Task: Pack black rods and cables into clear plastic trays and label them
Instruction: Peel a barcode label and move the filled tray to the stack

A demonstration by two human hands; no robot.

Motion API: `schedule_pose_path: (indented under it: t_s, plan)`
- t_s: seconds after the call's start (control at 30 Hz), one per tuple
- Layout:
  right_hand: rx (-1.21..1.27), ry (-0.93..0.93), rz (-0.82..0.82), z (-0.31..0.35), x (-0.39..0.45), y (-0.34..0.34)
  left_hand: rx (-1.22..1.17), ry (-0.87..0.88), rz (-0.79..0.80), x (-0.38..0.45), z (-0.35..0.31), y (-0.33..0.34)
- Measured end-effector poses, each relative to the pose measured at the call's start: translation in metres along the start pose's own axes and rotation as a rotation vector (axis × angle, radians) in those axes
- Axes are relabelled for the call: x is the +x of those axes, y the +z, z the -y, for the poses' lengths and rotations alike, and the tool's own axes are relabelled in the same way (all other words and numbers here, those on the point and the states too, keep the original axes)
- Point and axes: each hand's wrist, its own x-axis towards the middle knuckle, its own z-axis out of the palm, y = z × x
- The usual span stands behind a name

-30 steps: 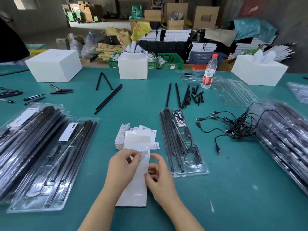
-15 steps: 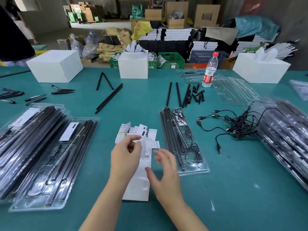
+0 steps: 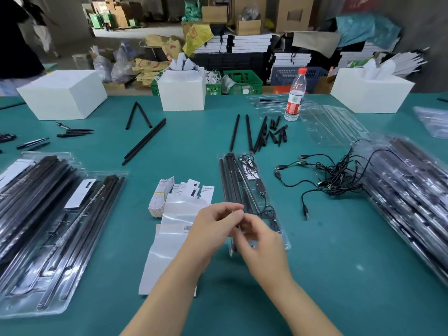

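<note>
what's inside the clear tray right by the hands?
The clear tray holds long black rods side by side, plus a coiled black cable and a small card. Its near end is covered by both hands.

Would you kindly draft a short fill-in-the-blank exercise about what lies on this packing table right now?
1. The water bottle has a ____ cap.
2. The table has a ____ surface.
3. The loose cables lie to the ____ of the open tray near both hands.
4. The number of white boxes on the table is ____.

Missing words: red; green; right; three
</note>
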Motion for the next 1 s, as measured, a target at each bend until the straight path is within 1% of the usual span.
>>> schedule_pose_path:
  t_s: [0.07, 0.13, 0.17, 0.23, 0.3, 0.33, 0.47, 0.53, 0.57, 0.6, 0.67, 0.73, 0.77, 0.8, 0.87, 0.93, 1.0]
  plan:
    - [0.085, 0.053, 0.031, -0.005, 0.005, -0.011, 0.026, -0.003, 0.024, 0.008, 0.001, 0.004]
    - [0.123, 0.111, 0.042, -0.011, 0.012, -0.022, 0.077, 0.009, 0.012, 0.016, 0.002, 0.010]
    - [0.176, 0.146, 0.043, -0.014, 0.016, -0.027, 0.131, 0.033, -0.020, 0.021, 0.003, 0.012]
    - [0.373, 0.230, 0.059, -0.018, 0.026, -0.036, 0.245, 0.089, -0.070, 0.029, 0.003, 0.017]
    - [0.528, 0.314, 0.093, -0.023, 0.033, -0.044, 0.260, 0.099, -0.019, 0.035, 0.002, 0.022]
    - [0.561, 0.343, 0.110, -0.026, 0.035, -0.047, 0.245, 0.086, 0.015, 0.037, 0.002, 0.025]
    - [0.599, 0.382, 0.136, -0.040, 0.035, -0.055, 0.310, 0.073, 0.044, 0.047, 0.004, 0.036]
    - [0.543, 0.375, 0.159, -0.046, 0.037, -0.061, 0.354, 0.092, 0.045, 0.054, 0.005, 0.040]
    - [0.472, 0.362, 0.169, -0.049, 0.038, -0.065, 0.357, 0.098, 0.037, 0.058, 0.005, 0.041]
    - [0.379, 0.341, 0.160, -0.052, 0.039, -0.069, 0.350, 0.103, 0.025, 0.062, 0.004, 0.042]
    - [0.148, 0.256, 0.087, -0.061, 0.041, -0.080, 0.358, 0.114, 0.014, 0.070, 0.000, 0.041]
    - [-0.097, 0.124, 0.026, -0.069, 0.043, -0.092, 0.421, 0.110, 0.072, 0.077, -0.002, 0.040]
    - [-0.174, 0.070, 0.031, -0.072, 0.045, -0.096, 0.467, 0.099, 0.122, 0.079, -0.002, 0.040]
    - [-0.219, 0.042, 0.059, -0.075, 0.046, -0.099, 0.517, 0.085, 0.172, 0.082, -0.001, 0.040]
    - [-0.252, 0.047, 0.164, -0.080, 0.048, -0.102, 0.605, 0.058, 0.245, 0.086, 0.003, 0.043]
    - [-0.273, 0.060, 0.268, -0.085, 0.047, -0.100, 0.652, 0.036, 0.279, 0.088, 0.008, 0.045]
    - [-0.299, 0.047, 0.330, -0.086, 0.047, -0.098, 0.671, 0.026, 0.288, 0.090, 0.012, 0.048]
